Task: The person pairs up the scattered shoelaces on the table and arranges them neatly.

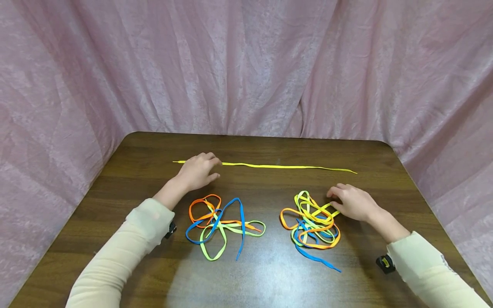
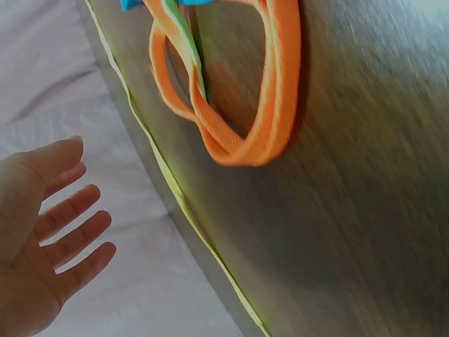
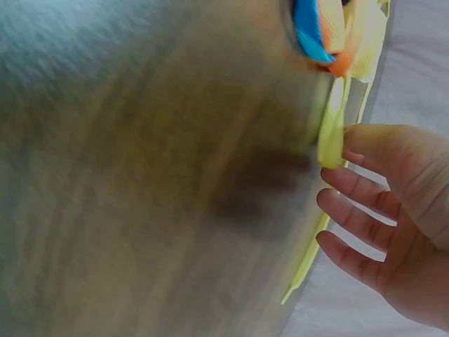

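In the head view my left hand (image 1: 199, 171) hovers with relaxed fingers over the left part of a straight yellow shoelace (image 1: 269, 166). The left wrist view shows nothing in its grasp. My right hand (image 1: 353, 202) is at the right edge of a tangled pile of shoelaces (image 1: 319, 222) in orange, yellow, green and blue. Beside its thumb is a yellow lace loop (image 3: 332, 140); whether skin touches lace cannot be told. Its other fingers (image 3: 358, 217) are spread and loosely bent. Nearer my left forearm lies another loose pile of orange, blue and green laces (image 1: 217, 226).
Both piles and the straight lace lie on a brown wooden table (image 1: 265, 282). A pink curtain (image 1: 246, 68) hangs behind and along the sides of it. Small black wrist cameras sit under both cuffs.
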`<state>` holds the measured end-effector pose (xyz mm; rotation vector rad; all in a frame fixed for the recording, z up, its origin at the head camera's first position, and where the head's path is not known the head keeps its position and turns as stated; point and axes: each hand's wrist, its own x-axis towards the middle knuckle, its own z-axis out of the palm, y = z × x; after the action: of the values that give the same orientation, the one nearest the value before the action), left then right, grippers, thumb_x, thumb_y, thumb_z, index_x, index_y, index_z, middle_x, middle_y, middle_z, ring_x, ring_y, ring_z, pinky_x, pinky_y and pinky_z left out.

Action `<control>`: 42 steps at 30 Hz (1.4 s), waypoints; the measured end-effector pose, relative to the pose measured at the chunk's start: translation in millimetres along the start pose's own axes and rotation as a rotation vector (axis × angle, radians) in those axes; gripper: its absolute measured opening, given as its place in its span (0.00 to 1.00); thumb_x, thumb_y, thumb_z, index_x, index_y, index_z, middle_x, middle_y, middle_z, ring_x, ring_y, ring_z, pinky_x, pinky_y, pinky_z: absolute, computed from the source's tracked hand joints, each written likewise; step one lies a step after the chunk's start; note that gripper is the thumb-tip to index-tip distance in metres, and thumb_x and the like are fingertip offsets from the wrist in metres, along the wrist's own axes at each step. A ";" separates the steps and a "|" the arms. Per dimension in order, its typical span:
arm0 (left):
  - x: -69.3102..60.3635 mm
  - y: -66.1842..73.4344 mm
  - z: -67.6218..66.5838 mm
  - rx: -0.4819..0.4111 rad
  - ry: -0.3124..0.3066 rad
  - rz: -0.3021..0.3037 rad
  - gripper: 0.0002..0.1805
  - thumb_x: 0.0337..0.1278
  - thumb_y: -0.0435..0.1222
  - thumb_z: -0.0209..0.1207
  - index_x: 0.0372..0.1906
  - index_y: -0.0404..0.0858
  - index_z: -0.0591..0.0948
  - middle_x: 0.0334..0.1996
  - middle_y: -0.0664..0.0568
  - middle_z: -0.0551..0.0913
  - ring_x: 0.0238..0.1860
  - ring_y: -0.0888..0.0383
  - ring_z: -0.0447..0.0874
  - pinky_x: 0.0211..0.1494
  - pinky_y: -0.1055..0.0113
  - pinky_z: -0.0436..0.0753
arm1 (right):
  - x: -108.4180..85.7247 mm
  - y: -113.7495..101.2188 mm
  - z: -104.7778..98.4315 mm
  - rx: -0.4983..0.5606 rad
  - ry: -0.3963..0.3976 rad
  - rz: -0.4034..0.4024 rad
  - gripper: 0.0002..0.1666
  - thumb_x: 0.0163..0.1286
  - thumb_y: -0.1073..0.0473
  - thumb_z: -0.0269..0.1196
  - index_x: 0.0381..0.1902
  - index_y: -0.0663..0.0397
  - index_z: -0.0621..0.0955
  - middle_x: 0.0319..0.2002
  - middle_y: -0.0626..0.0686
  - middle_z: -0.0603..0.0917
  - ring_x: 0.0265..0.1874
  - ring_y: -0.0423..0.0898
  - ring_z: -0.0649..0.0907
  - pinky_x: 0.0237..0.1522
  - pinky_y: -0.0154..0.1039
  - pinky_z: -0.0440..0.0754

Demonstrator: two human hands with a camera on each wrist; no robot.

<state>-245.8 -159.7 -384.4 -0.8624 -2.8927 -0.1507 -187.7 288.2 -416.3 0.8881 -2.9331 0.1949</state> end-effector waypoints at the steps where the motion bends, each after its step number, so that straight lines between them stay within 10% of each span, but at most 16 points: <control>1: 0.1 2.5 0.3 0.005 0.006 0.012 0.18 0.51 0.43 0.63 0.47 0.40 0.80 0.45 0.47 0.78 0.43 0.48 0.77 0.43 0.56 0.77 | -0.6 -0.6 1.4 0.004 -0.002 -0.002 0.11 0.53 0.61 0.68 0.35 0.53 0.80 0.29 0.48 0.78 0.26 0.43 0.77 0.25 0.39 0.74; 21: 5.0 49.6 11.1 0.038 0.072 0.240 0.16 0.48 0.43 0.65 0.43 0.42 0.81 0.41 0.51 0.79 0.41 0.53 0.78 0.42 0.61 0.78 | -3.2 -1.9 -3.6 0.021 0.133 -0.046 0.11 0.51 0.69 0.66 0.26 0.52 0.75 0.23 0.43 0.72 0.19 0.37 0.68 0.20 0.33 0.66; 42: 45.1 138.1 21.2 0.101 0.082 0.525 0.14 0.52 0.46 0.61 0.45 0.49 0.80 0.42 0.58 0.79 0.44 0.58 0.75 0.45 0.67 0.75 | -7.0 7.9 -20.3 0.028 0.223 0.040 0.11 0.49 0.71 0.62 0.28 0.52 0.73 0.20 0.43 0.71 0.19 0.38 0.69 0.20 0.36 0.65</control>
<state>-209.1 -17.7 -390.5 -1.5092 -2.4699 0.0113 -185.6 301.5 -397.7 0.7576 -2.7484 0.3165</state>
